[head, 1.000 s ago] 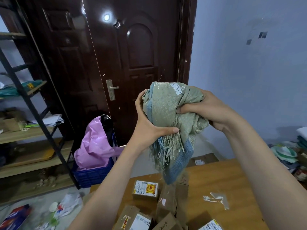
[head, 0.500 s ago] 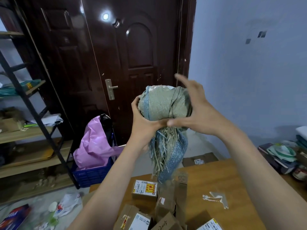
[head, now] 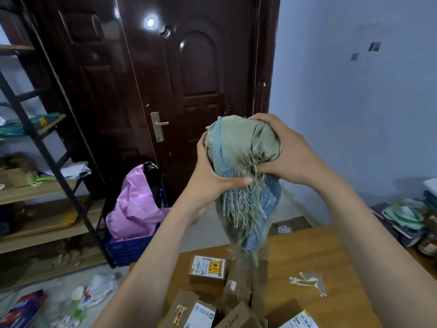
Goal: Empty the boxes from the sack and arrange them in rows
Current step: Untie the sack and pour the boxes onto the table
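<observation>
I hold the empty woven sack (head: 238, 147), grey-green with a blue stripe, bunched into a ball in the air above the table. My left hand (head: 212, 171) grips it from the left and below. My right hand (head: 286, 152) grips it from the top right. Its frayed end (head: 246, 216) hangs down over the boxes. Several cardboard boxes lie in a loose heap on the wooden table (head: 307, 256): one with a yellow-and-white label (head: 207, 269), a tall plain one (head: 238, 285), and others at the bottom edge (head: 189, 313).
A dark door (head: 184, 91) stands ahead. A pink bag in a blue crate (head: 134, 233) sits on the floor at left, beside wooden shelves (head: 35, 190). Litter lies on the floor at lower left. Clutter is stacked at the right wall (head: 406, 216). White tape residue (head: 309, 282) marks the table.
My right hand went from open fingers beside the sack to gripping its top. The sack is bunched tighter and its hanging tail is shorter.
</observation>
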`<state>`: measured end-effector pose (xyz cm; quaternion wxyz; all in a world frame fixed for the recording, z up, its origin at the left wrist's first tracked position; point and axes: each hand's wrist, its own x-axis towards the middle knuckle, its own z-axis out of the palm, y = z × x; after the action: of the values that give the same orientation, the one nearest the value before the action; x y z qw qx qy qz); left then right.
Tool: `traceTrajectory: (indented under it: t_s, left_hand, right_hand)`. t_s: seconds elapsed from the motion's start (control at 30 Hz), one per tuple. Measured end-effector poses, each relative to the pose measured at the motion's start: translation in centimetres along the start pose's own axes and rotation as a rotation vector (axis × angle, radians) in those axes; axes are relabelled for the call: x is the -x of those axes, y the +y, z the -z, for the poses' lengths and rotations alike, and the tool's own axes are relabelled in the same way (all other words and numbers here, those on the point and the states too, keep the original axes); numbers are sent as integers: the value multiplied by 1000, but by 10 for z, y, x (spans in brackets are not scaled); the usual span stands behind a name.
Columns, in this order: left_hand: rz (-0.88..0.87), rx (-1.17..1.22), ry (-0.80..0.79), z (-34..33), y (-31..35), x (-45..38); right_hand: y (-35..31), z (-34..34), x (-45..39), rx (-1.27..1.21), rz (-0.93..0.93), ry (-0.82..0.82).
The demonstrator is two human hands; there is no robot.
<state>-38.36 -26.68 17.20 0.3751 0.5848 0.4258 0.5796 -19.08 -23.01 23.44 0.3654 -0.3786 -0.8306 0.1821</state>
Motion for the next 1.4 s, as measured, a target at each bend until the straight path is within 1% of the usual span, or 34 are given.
traceTrajectory:
  t_s: [0.07,0.13,0.27,0.43,0.53,0.6,0.67,0.73,0.87,0.93,1.0,1.1,1.23,1.3,1.4]
  left_hand:
    - [22,-61,-58,4,-2,0]
    - [25,-110,-62,6,-5,1]
    - [19,-88,36,1,-6,2]
    - [-5,19,119,-1,-10,-1]
    - [-47,14,157,-2,-11,-2]
    - [-72,22,184,-1,-13,-3]
    - [-89,50,214,-1,-14,-3]
    - [-110,61,261,-2,-14,-4]
    - [-162,56,365,-7,-12,-9]
    - [-170,50,398,-10,-12,-11]
    - [-161,53,414,-13,-13,-15]
    - [-127,88,385,-16,-13,-17]
    - [-98,160,209,-16,-11,-15]
    - [-91,165,115,-15,-10,-12]
    - [-60,120,15,-11,-12,-8]
  right_hand:
    - [2,7,-1,-29,-21,-9]
    - [2,10,-3,-79,-42,-14]
    - [3,10,-4,-251,-97,-4]
    - [10,4,-5,-475,-206,-90]
    - [13,-1,-3,-539,-251,-112]
    - [14,-4,-1,-518,-248,-111]
    - [13,-4,2,-412,-222,-94]
    - [12,-5,4,-302,-142,-85]
    - [11,-13,5,-246,16,-167]
    - [17,-21,2,-111,69,-133]
    - [21,-27,0,-5,83,-74]
    - [24,-32,-3,100,81,3]
    - [24,-31,-4,92,26,156]
    - [23,-26,-3,-14,-53,185]
    - [29,-18,-3,-260,-224,219]
